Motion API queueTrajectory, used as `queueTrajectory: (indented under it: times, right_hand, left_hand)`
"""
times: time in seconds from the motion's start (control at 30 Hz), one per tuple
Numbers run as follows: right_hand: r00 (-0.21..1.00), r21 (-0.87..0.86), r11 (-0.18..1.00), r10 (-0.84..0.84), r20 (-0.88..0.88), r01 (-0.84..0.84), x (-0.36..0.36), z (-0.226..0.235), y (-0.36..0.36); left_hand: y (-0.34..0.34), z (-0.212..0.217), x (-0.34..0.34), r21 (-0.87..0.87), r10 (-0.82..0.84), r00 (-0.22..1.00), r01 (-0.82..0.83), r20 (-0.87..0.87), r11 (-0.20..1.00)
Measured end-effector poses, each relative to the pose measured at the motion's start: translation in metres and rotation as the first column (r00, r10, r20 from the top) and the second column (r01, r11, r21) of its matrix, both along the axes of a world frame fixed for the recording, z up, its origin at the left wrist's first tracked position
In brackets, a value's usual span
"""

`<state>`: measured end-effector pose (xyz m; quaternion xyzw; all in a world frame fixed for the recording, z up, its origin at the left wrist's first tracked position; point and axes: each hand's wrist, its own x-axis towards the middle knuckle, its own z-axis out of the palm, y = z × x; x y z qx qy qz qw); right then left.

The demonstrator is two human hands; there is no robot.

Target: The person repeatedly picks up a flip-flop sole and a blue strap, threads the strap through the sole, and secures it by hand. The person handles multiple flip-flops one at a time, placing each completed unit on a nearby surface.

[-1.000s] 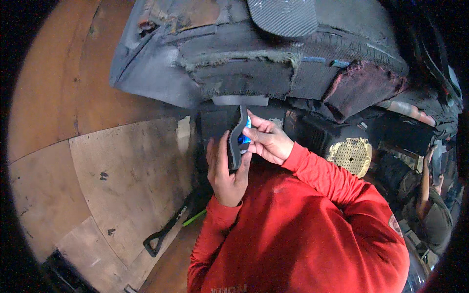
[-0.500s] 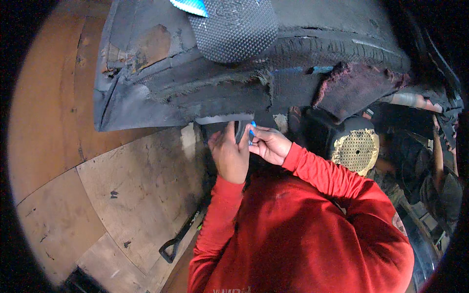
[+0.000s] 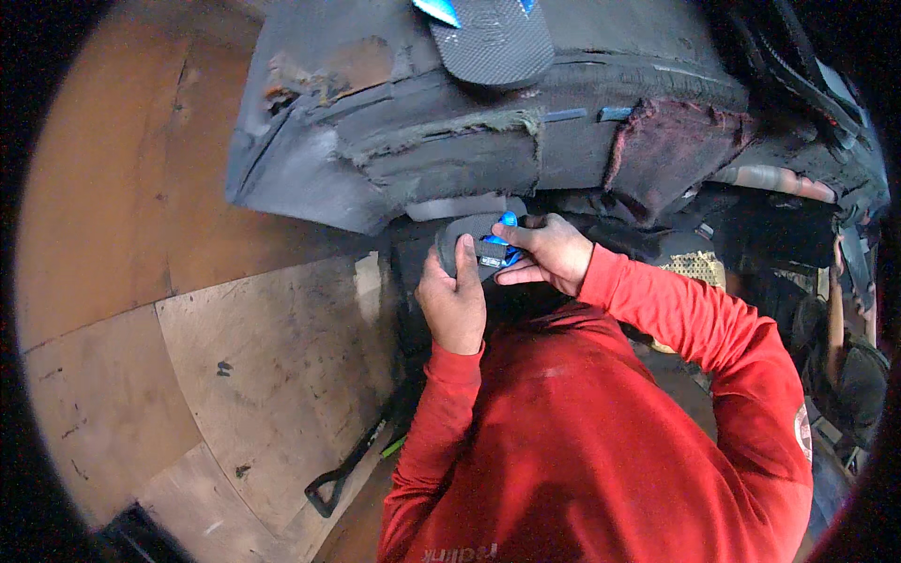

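A dark grey sandal [image 3: 459, 228] with a shiny blue strap is held between my two hands, just off the bench's near edge. My left hand [image 3: 452, 298] grips its sole from the side, thumb on top near a small black band with a pale label. On the other side my right hand [image 3: 556, 253] pinches the blue strap [image 3: 507, 221] between thumb and fingers. The sandal's underside and the fingertips beneath it are hidden. Farther off, another dark textured sandal [image 3: 495, 42] with blue strap parts lies on the bench, cut off by the picture's top.
A worn, dark padded bench [image 3: 450, 155] with frayed edges spans the far side. A reddish-black cloth [image 3: 676, 155] hangs over its edge. Wooden boards [image 3: 282, 347] cover the left, with a black handle [image 3: 324, 493] near them. A perforated tan pad [image 3: 696, 269] shows at right.
The sandal in my hands has turned, and its upper face and blue strap now show. Both hands have risen slightly, and my right hand has shifted right. The whole view has shifted too.
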<state>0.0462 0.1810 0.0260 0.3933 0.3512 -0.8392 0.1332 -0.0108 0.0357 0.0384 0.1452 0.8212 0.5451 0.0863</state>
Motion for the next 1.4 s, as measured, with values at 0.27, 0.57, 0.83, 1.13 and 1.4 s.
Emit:
queueTrajectory:
  times: [0.27,0.57,0.83,1.13,1.4]
  right_hand:
    - [0.985,0.035,0.993,-0.107,-0.135,0.112,0.010,0.032,-0.055]
    - [0.950,-0.290,0.952,-0.175,-0.260,0.096,-0.013,-0.029,-0.016]
    - [0.880,0.145,0.989,0.090,-0.465,-0.025,0.029,-0.042,-0.051]
    - [0.697,0.096,0.995,0.069,-0.714,0.001,0.026,-0.053,-0.062]
    - [0.832,-0.121,0.979,0.069,-0.550,-0.162,0.017,-0.030,-0.044]
  left_hand:
    - [-0.060,0.033,0.016,0.004,0.005,0.994,-0.005,0.107,1.000]
    - [-0.011,0.015,-0.005,-0.229,-0.156,0.984,0.173,0.090,0.958]
    - [-0.089,-0.008,0.060,-0.086,-0.070,0.995,0.077,0.076,0.993]
    - [-0.051,-0.023,-0.014,0.203,-0.429,0.871,0.387,0.239,0.899]
    - [-0.044,-0.002,-0.025,-0.049,-0.371,0.917,0.381,0.146,0.923]
